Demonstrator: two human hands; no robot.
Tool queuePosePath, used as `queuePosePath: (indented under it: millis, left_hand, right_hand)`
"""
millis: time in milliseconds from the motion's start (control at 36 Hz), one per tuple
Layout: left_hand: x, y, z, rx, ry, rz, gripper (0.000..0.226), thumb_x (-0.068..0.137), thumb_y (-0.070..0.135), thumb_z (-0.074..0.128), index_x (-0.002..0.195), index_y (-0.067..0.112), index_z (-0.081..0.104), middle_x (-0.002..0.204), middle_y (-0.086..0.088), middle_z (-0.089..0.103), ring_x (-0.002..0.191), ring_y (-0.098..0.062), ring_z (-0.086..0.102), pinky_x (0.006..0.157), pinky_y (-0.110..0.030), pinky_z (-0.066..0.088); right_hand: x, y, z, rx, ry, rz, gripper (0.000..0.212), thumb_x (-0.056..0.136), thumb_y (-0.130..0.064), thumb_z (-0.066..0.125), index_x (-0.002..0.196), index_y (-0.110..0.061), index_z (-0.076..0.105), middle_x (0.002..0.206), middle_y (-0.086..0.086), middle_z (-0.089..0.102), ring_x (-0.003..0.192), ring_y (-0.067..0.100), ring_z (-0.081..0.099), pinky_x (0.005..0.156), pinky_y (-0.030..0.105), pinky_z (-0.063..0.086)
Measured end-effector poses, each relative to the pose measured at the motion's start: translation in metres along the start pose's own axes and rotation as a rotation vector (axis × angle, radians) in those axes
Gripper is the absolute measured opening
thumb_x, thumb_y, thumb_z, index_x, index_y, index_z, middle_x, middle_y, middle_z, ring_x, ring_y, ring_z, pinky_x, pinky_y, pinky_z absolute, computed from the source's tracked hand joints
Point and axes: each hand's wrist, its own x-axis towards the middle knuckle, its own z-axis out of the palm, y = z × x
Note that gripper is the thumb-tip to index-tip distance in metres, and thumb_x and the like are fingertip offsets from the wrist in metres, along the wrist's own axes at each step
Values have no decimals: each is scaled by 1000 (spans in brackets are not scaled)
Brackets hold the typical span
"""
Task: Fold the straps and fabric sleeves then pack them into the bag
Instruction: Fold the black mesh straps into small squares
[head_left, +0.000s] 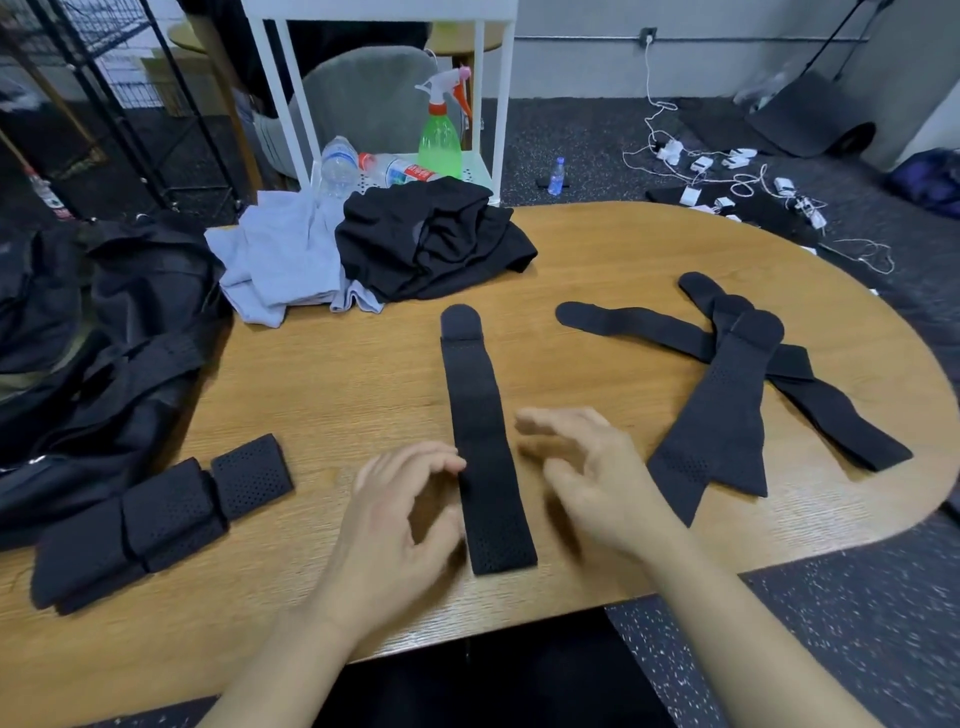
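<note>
Black bag (104, 332) slumped over the table's (332, 384) left edge. Folded straps (156, 514) stacked near the front-left edge, just beside the bag. Grey fabric (280, 260) and black fabric (431, 239) heaped at the back edge, touching each other. Bare wood between those heaps and the front edge. Flat strap (485, 441) laid out at mid-table, long axis running front to back, rounded tab toward the back edge, square end near the front edge. Left hand (400, 525) at the strap's left side, fingers loosely curled, fingertips touching its edge, grasping nothing. Right hand (592, 478) just right of the strap, blurred, fingers spread and relaxed, grasping nothing. Unfolded straps (737, 379) crossed over one another toward the right edge, fanned diagonally, tabs toward the back.
</note>
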Motion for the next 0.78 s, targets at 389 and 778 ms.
queuePosePath:
  millis: [389,778]
  left_hand:
    - [10,5,13,69,-97,-195,49,88,25,68,132,31,45,108,25,56,98,12,53,91,-19,43]
    - [23,5,20,162,-114,-232,34,89,19,66,123,20,63,105,11,51,80,-2,53,85,-34,50]
  right_hand:
    - [-15,15,39,-216,88,-25,36,89,-19,64,124,-24,61,105,-9,60,101,9,50,84,23,42]
    - [-2,4,49,-337,102,79,53,95,-29,57,144,-26,38,116,-4,52,100,16,56,83,34,48]
